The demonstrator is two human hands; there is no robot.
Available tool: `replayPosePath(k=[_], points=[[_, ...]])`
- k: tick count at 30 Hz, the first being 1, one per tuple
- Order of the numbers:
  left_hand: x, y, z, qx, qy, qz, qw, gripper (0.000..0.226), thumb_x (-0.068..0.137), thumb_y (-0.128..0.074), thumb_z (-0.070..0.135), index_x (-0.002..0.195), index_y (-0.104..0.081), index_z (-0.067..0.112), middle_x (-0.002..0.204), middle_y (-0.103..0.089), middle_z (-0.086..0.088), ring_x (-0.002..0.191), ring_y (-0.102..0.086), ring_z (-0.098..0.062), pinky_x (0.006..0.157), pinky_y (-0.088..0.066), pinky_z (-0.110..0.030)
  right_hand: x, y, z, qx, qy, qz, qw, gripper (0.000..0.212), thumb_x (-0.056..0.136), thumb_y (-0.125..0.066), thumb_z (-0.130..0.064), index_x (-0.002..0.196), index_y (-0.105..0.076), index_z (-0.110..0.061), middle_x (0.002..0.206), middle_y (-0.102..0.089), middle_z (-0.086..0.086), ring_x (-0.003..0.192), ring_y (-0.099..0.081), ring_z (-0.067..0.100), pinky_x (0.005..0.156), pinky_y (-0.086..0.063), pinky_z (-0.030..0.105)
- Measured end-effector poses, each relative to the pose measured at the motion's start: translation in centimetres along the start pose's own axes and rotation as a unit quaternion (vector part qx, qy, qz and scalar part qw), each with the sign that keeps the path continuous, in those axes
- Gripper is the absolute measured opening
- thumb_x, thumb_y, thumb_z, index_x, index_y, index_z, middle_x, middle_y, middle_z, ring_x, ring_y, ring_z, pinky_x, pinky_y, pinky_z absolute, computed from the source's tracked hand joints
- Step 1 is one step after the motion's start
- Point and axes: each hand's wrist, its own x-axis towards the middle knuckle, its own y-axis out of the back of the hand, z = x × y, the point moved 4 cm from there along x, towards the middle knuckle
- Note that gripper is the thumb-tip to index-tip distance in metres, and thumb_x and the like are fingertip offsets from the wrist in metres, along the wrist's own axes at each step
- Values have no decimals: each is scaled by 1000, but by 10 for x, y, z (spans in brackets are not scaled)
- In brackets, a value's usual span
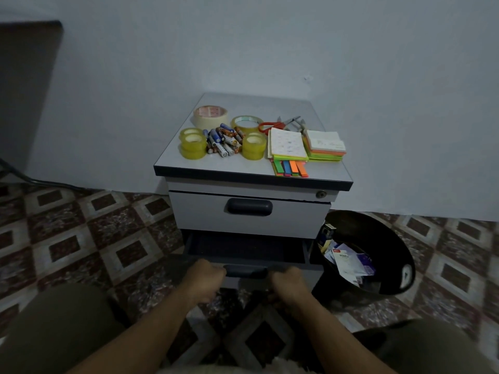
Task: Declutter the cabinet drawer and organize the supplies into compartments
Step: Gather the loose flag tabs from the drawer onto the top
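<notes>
Bottom drawer stands pulled out from the grey cabinet, its dark inside showing just beyond both hands. The left hand and the right hand each grip the drawer's front edge with curled fingers, and the dark drawer handle lies between them. Above and beyond the hands, the upper drawer sits closed. Farther beyond, the supplies lie on the cabinet top. A masking tape roll sits beyond the left hand. Stacked clear tape rolls stand on either side of a heap of batteries. Red-handled scissors and two stacks of sticky notes lie beyond the right hand, with coloured index tabs at the edge nearest it. To the right of the right hand, a black bin stands on the tiled floor and holds paper packets.
</notes>
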Motion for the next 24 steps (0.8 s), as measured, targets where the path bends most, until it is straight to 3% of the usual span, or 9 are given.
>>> replayPosePath(k=[2, 5, 10, 13, 15, 19, 24], points=[[2, -6, -1, -193, 57, -30, 979, 30, 98, -56, 32, 118, -58, 9, 105, -64, -10, 94, -65, -24, 74, -58, -32, -5, -8, -2, 165, -66, -44, 983, 12, 97, -48, -6, 96, -59, -1, 86, -57, 15, 76, -59, 26, 62, -51, 37], [2, -11, 1, -342, 70, -54, 936, 30, 99, -54, 28, 124, -53, 10, 125, -59, -14, 104, -61, -27, 82, -56, -39, -1, -15, -2, 276, -103, -58, 954, 14, 97, -42, -2, 95, -56, -3, 95, -56, 15, 89, -59, 27, 70, -55, 37], [9, -16, 4, -386, 69, -54, 918, 44, 100, -51, 28, 138, -49, 8, 147, -46, -16, 124, -52, -31, 90, -51, -43, 7, -15, -5, 351, -129, -70, 925, 18, 94, -38, 4, 91, -56, 1, 101, -59, 23, 97, -58, 31, 68, -55, 37], [13, -17, 10, -416, 60, -58, 906, 40, 101, -49, 30, 136, -49, 10, 151, -42, -15, 132, -46, -31, 92, -48, -44, 14, -15, -8, 376, -135, -80, 913, 16, 92, -39, 5, 89, -54, 1, 98, -58, 24, 89, -57, 29, 62, -52, 35], [16, -17, 14, -431, 52, -62, 899, 43, 101, -49, 31, 140, -47, 12, 152, -41, -13, 130, -48, -29, 94, -48, -45, 20, -17, -8, 375, -137, -91, 912, 15, 91, -41, 2, 93, -55, -1, 100, -58, 22, 87, -56, 28, 57, -52, 33], [20, -20, 22, -451, 33, -79, 888, 33, 100, -49, 33, 128, -54, 18, 146, -48, -5, 103, -56, -19, 91, -48, -43, 36, -20, -11, 350, -121, -98, 924, 20, 87, -41, 2, 100, -57, -2, 98, -56, 18, 88, -57, 29, 57, -53, 32], [29, -22, 29, -479, 18, -80, 874, 39, 101, -50, 34, 136, -52, 18, 150, -43, -3, 107, -54, -21, 96, -47, -46, 50, -22, -21, 348, -105, -99, 926, 36, 86, -42, 0, 118, -58, -1, 110, -53, 17, 94, -54, 28, 64, -55, 34]])
